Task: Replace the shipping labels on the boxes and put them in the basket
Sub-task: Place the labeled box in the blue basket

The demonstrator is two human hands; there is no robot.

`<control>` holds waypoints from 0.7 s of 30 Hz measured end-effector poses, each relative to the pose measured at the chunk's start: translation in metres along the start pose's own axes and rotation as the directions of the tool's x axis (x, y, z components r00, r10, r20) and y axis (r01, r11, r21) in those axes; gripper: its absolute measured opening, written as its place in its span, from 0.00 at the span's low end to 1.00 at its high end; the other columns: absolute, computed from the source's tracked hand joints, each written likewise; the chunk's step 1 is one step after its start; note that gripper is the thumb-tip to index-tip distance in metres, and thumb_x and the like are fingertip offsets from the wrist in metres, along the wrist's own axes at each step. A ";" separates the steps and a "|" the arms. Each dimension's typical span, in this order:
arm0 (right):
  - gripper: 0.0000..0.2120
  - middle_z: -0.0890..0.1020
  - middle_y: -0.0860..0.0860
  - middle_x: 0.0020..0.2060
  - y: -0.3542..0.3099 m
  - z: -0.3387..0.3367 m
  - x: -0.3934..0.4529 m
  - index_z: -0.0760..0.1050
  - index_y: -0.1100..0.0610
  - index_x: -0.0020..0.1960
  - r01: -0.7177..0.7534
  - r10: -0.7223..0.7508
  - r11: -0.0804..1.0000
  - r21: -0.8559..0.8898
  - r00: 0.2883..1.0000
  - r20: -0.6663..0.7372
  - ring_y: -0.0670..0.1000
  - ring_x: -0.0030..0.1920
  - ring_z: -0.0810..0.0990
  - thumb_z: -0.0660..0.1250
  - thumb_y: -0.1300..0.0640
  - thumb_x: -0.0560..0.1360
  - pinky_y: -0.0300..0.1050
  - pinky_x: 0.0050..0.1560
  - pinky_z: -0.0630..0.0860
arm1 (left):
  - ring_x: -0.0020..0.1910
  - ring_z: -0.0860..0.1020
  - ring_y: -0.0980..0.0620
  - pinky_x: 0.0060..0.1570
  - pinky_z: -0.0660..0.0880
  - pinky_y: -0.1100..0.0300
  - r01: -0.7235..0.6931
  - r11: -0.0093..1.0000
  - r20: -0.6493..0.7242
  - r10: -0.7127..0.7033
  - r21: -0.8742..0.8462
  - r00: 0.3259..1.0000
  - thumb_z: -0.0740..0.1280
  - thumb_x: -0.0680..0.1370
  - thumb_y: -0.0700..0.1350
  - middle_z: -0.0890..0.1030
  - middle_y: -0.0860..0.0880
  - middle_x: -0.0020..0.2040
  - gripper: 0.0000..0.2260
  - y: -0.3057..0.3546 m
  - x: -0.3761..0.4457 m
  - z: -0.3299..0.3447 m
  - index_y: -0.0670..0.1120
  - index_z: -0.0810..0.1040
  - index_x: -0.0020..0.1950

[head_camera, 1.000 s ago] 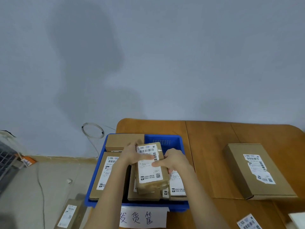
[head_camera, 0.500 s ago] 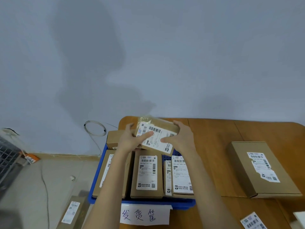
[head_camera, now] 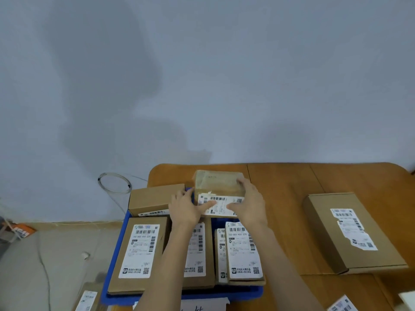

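- Both hands are on one small taped box (head_camera: 219, 182) at the far end of the blue basket (head_camera: 116, 254). The left hand (head_camera: 187, 208) has its fingers curled round the box's left end with the thumb lying across the white shipping label (head_camera: 221, 204).
- The right hand (head_camera: 248, 204) grips the right end, fingers wrapped over the top edge and thumb on the label side, so both hands are closed around it.
- That box is tilted, label face toward the camera, shiny taped top facing up. Can't tell if its lower edge is touching anything in the basket or just held above it.
- Basket sits on the left part of the wooden tabletop (head_camera: 292, 182), and it's pretty full: a big labelled box (head_camera: 139, 252) lying flat on the left, a middle box (head_camera: 198, 252) half hidden by the left forearm, then a narrow box (head_camera: 221, 254) and another labelled box (head_camera: 244, 252) on the right.
- A plain brown box (head_camera: 155, 198) sits at the basket's far-left corner, just beside the left hand.
- Off to the right on the tabletop, well apart from the basket, there's a large flat box (head_camera: 350, 236) with overlapping labels stuck on its top.
- A loose label (head_camera: 341, 307) peeks in at the bottom right edge, and a paper sign (head_camera: 202, 305) hangs on the basket's near side.
- Another labelled box (head_camera: 86, 299) is down on the floor (head_camera: 56, 254) to the left, and a coil of wire (head_camera: 114, 182) is by the wall.
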State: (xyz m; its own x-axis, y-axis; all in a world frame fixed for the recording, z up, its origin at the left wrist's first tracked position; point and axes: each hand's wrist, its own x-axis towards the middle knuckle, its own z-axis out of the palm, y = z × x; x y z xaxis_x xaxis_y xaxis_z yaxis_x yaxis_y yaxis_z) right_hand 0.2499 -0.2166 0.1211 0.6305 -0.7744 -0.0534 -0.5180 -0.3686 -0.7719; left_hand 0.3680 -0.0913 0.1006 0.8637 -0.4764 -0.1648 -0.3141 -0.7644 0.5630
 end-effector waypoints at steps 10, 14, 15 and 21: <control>0.29 0.63 0.50 0.61 0.010 0.013 0.015 0.65 0.53 0.64 0.007 -0.010 0.999 -0.046 0.997 -0.081 0.51 0.46 0.77 0.72 0.70 0.69 0.47 0.49 0.82 | 0.39 0.75 0.51 0.31 0.66 0.62 -0.039 0.988 -0.045 0.046 0.146 0.998 0.76 0.68 0.62 0.76 0.52 0.41 0.28 0.023 0.009 -0.007 0.49 0.64 0.51; 0.27 0.62 0.50 0.59 0.013 0.018 0.007 0.63 0.53 0.60 0.022 -0.029 0.994 -0.106 0.998 -0.063 0.51 0.43 0.77 0.71 0.70 0.68 0.45 0.46 0.82 | 0.45 0.80 0.47 0.39 0.70 0.58 -0.050 0.967 -0.032 0.060 0.251 0.998 0.77 0.68 0.61 0.81 0.48 0.47 0.28 0.016 0.006 -0.001 0.47 0.67 0.53; 0.27 0.62 0.50 0.59 0.015 0.020 0.005 0.62 0.53 0.59 0.020 -0.028 0.994 -0.110 0.998 -0.064 0.51 0.43 0.77 0.71 0.70 0.68 0.44 0.45 0.82 | 0.46 0.81 0.46 0.39 0.69 0.58 -0.057 0.961 -0.032 0.068 0.270 0.997 0.77 0.68 0.61 0.82 0.48 0.48 0.28 0.014 0.005 0.000 0.46 0.68 0.55; 0.26 0.62 0.50 0.57 0.026 0.025 -0.005 0.62 0.54 0.57 -0.028 0.026 0.992 -0.123 1.000 -0.016 0.51 0.42 0.77 0.71 0.70 0.68 0.40 0.44 0.78 | 0.48 0.81 0.46 0.40 0.70 0.58 -0.057 0.953 -0.009 0.062 0.297 0.998 0.75 0.71 0.59 0.81 0.47 0.48 0.25 0.008 -0.005 0.010 0.46 0.65 0.51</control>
State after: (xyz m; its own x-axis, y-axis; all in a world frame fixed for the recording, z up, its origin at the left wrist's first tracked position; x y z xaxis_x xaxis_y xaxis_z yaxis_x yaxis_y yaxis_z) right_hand 0.2476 -0.2098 0.0858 0.6077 -0.7916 -0.0634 -0.6022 -0.4074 -0.6865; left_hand 0.3569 -0.0992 0.0983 0.8461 -0.5188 -0.1221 -0.4654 -0.8308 0.3052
